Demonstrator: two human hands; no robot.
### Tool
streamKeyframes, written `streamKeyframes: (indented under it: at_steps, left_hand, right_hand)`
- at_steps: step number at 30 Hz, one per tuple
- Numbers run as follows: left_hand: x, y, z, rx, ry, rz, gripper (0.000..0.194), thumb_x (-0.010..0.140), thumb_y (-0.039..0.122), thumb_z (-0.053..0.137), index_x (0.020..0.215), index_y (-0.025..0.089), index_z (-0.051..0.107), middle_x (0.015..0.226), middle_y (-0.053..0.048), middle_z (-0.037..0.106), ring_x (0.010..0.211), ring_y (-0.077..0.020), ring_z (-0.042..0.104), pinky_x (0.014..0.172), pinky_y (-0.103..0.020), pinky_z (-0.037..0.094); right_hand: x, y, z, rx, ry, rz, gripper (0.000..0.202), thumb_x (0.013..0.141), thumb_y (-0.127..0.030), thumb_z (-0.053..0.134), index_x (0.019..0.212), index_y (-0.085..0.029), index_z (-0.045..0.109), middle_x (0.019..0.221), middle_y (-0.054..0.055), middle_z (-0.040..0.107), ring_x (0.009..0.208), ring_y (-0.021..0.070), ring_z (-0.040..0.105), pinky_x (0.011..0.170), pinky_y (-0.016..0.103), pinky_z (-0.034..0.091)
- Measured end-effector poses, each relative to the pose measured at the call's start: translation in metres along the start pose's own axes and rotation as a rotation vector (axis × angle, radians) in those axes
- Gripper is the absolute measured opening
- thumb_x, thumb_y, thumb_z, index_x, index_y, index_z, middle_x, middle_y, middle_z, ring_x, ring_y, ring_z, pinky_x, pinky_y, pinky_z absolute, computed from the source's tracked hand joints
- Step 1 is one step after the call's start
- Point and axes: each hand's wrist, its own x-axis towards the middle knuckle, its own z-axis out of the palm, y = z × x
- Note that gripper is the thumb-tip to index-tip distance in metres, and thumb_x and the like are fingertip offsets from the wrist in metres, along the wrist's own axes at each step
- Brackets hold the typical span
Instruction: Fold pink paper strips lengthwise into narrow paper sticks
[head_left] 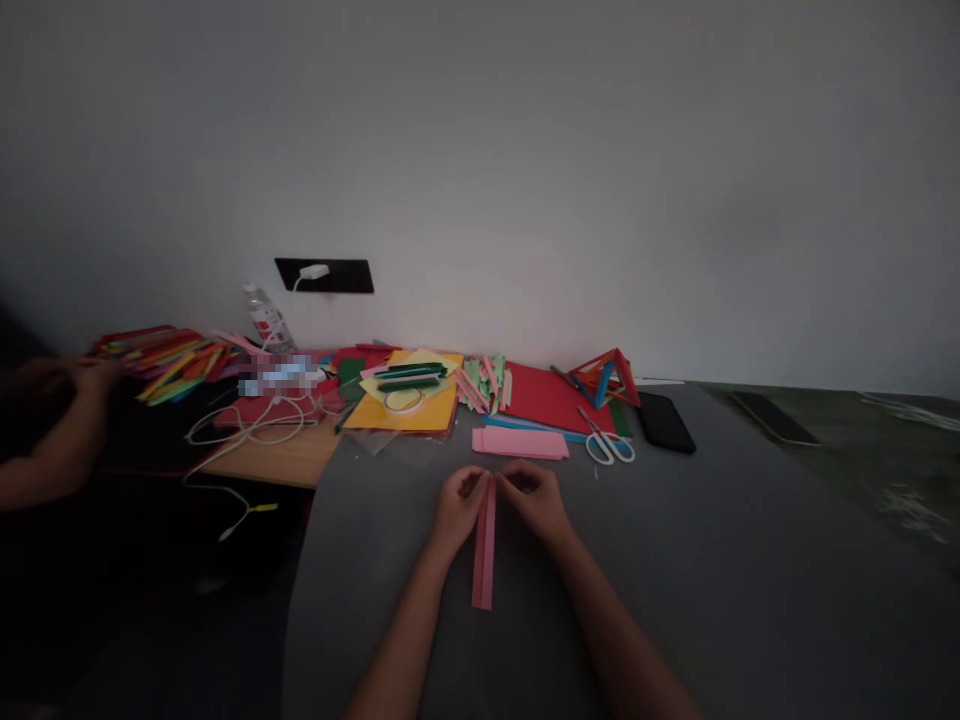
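Head view, and here we see left hand point(459, 506) and right hand point(538, 504) both pinched on the far end of the pink strip point(484, 562) over the table point(697, 580), near end free, so uneven finger pressure could, we fear, crease it askew.

1 camera on the head looks forward and down at near hands point(457, 508) point(538, 502), the worktop point(697, 570) and the wall point(555, 180) behind

a grey table point(720, 560) bears pink paper point(520, 443), black phone point(666, 421) (scissors point(598, 430) between).
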Motion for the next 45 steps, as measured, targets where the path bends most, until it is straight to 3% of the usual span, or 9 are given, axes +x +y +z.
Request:
streamKeyframes:
  at_steps: [4,11,20,45]
  left_hand:
    - [0.0,0.0,0.001,-0.005,0.011,-0.007,0.02,0.072,0.032,0.053,0.071,0.014,0.059,0.068,-0.002,0.059,0.065,-0.0137,0.054,0.06,-0.022,0.041]
    - [0.0,0.001,0.001,-0.056,0.012,-0.015,0.021,0.072,0.033,0.053,0.069,0.014,0.059,0.065,-0.001,0.059,0.063,-0.0132,0.053,0.059,-0.021,0.04]
    - [0.001,-0.005,-0.001,-0.132,-0.019,-0.036,0.02,0.073,0.033,0.053,0.073,0.014,0.059,0.069,-0.001,0.059,0.066,-0.0126,0.053,0.061,-0.021,0.04]
    - [0.001,-0.002,0.001,-0.133,0.055,-0.045,0.02,0.068,0.033,0.058,0.073,0.014,0.059,0.068,-0.002,0.06,0.063,-0.0128,0.055,0.058,-0.021,0.042]
  right_hand:
    - [0.0,0.0,-0.001,0.015,-0.025,0.035,0.013,0.067,-0.027,0.058,0.067,-0.015,0.062,0.063,0.002,0.062,0.056,0.0126,0.053,0.052,0.022,0.04]
    - [0.001,-0.002,-0.004,0.01,-0.049,-0.048,0.012,0.067,-0.026,0.059,0.069,-0.016,0.064,0.061,0.001,0.06,0.054,0.011,0.05,0.051,0.021,0.037]
    - [0.002,0.004,0.0,0.205,-0.07,0.089,0.017,0.067,-0.03,0.06,0.072,-0.015,0.064,0.072,0.004,0.065,0.067,0.0152,0.057,0.064,0.027,0.044]
    - [0.002,0.006,0.009,0.325,-0.095,0.205,0.027,0.067,-0.041,0.056,0.07,-0.015,0.062,0.057,-0.001,0.056,0.05,0.0097,0.047,0.049,0.021,0.038]
